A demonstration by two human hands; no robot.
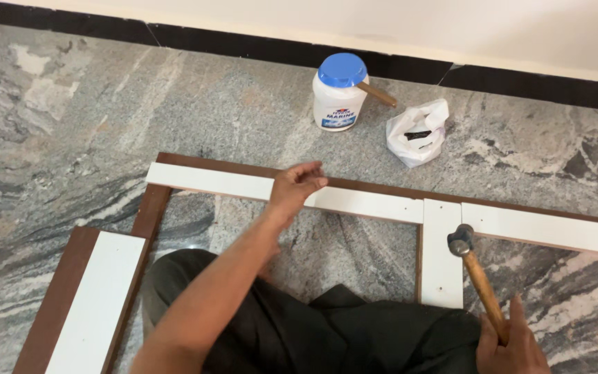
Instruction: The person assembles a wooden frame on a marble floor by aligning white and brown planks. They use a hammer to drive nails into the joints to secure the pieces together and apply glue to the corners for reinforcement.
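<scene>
The person sits on the stone floor with the right hand (513, 343) closed around a wooden-handled hammer (475, 273), its steel head poised just over the short white-faced upright strip (441, 253) where that butts the long white laminated board (354, 201). The left hand (293, 187) rests half-curled and empty on that long board, steadying it. To my eye this is the nailing of the joint, which wants a square, controlled tap; a blue-lidded jar (339, 93) stands well apart.

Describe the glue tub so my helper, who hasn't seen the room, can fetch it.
By the black skirting, beyond the frame on the stone floor, stands a white tub. Its blue lid and the wooden stick leaning on it distinguish it from the crumpled white bag beside it.
</scene>
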